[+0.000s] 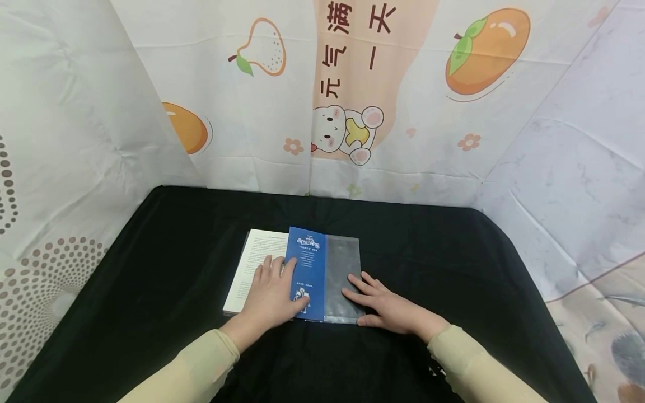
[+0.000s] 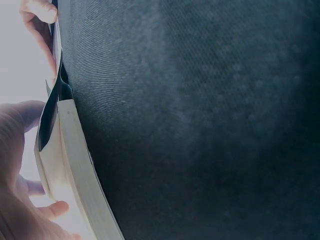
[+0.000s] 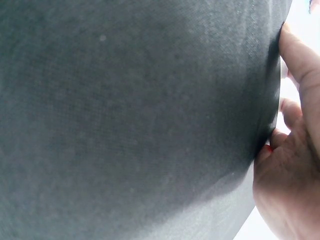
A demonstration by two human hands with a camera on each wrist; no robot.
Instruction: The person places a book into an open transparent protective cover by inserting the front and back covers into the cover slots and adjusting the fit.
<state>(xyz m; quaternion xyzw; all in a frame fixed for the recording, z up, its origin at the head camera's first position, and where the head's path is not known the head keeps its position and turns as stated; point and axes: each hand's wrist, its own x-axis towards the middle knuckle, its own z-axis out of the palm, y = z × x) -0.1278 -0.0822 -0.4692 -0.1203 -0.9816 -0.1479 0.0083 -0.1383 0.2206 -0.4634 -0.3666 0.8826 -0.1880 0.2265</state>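
Observation:
An open book (image 1: pixel 262 246) lies on the black cloth, its printed page showing at the left. Its blue cover flap (image 1: pixel 312 274) is folded out to the right of the page. Beyond the flap spreads a clear plastic book cover (image 1: pixel 339 263). My left hand (image 1: pixel 272 294) rests across the page and the flap, fingers extended, thumb on the blue part. With spread fingers, my right hand (image 1: pixel 385 305) touches the plastic's right edge. In the left wrist view, the thick page block (image 2: pixel 82 155) is seen edge-on. The right wrist view shows my right hand (image 3: pixel 295 170) from the side, fingertips at the cloth.
Black cloth (image 1: pixel 176 268) covers the table around the book. A white printed curtain (image 1: pixel 403 162) hangs behind it, with more pale curtains (image 1: pixel 75 140) at both sides. A small patterned patch (image 1: pixel 436 370) shows near the right sleeve.

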